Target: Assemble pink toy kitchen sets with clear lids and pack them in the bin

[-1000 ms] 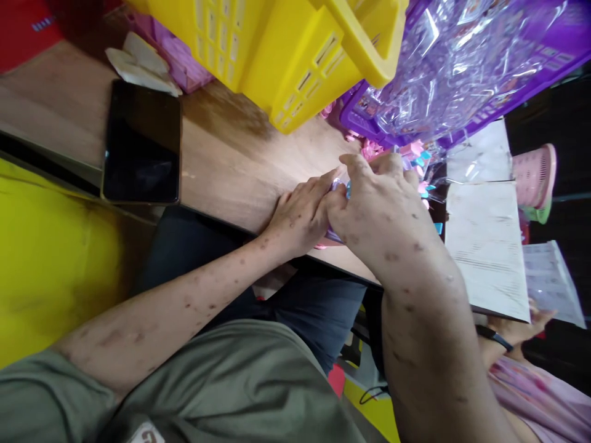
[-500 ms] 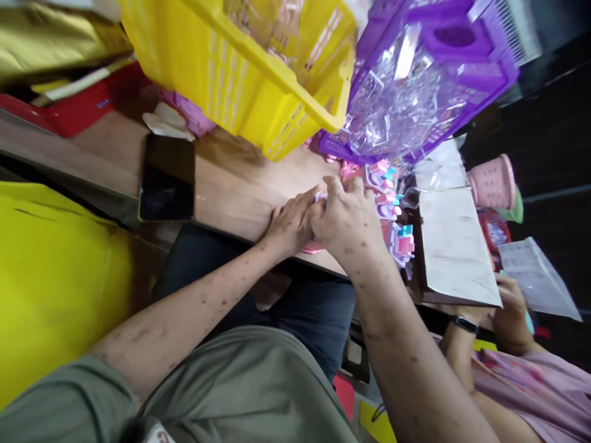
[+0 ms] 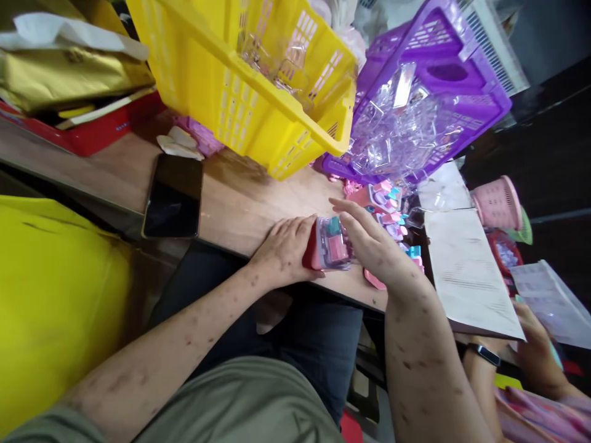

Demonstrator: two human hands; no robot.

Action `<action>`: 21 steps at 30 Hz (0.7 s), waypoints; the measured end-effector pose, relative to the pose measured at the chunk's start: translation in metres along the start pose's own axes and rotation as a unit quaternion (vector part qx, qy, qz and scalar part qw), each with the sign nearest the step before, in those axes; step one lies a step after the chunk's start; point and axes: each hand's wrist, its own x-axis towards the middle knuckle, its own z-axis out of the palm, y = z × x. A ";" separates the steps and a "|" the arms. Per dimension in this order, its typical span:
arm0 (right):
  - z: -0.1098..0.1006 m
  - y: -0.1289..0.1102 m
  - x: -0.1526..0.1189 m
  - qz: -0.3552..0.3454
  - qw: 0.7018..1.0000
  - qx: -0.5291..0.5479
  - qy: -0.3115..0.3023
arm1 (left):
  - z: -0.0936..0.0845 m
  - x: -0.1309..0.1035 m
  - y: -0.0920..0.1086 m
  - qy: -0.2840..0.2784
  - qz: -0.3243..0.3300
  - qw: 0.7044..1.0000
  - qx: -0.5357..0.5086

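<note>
A small pink toy case with a clear plastic cover (image 3: 336,249) stands near the table's front edge, with teal, pink and lilac parts showing through. My left hand (image 3: 289,251) is wrapped around its left side. On the other side, my right hand (image 3: 373,243) has its fingers stretched out and apart over the case's right edge; whether it touches the cover I cannot tell. Just beyond that hand sit several similar pink and lilac toy pieces (image 3: 385,197) with teal bits, in a row. The right hand partly hides them.
A yellow crate (image 3: 249,117) and a tilted purple crate (image 3: 480,92) of clear plastic covers stand at the back. A phone (image 3: 173,197) lies left. White sheets (image 3: 468,271) lie right, near a co-worker's wristbanded arm (image 3: 482,375) and a pink basket (image 3: 498,203).
Before, both hands were together over the case, covering most of it. Now the right hand has come away to the right with fingers extended, and the case is visible. The view has shifted slightly.
</note>
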 end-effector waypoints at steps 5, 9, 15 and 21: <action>-0.012 -0.004 0.008 0.075 0.991 0.103 -0.028 | 0.007 -0.004 0.003 0.052 0.029 0.998 0.017; -0.011 -0.004 0.021 0.056 0.991 0.115 -0.027 | 0.010 -0.009 -0.001 0.087 0.043 0.995 0.022; -0.004 -0.001 0.031 0.022 0.995 0.084 -0.042 | 0.010 -0.012 -0.005 0.111 0.058 0.992 0.029; -0.004 0.004 0.035 0.021 0.995 0.088 -0.035 | 0.007 -0.011 -0.004 0.097 0.023 0.995 0.025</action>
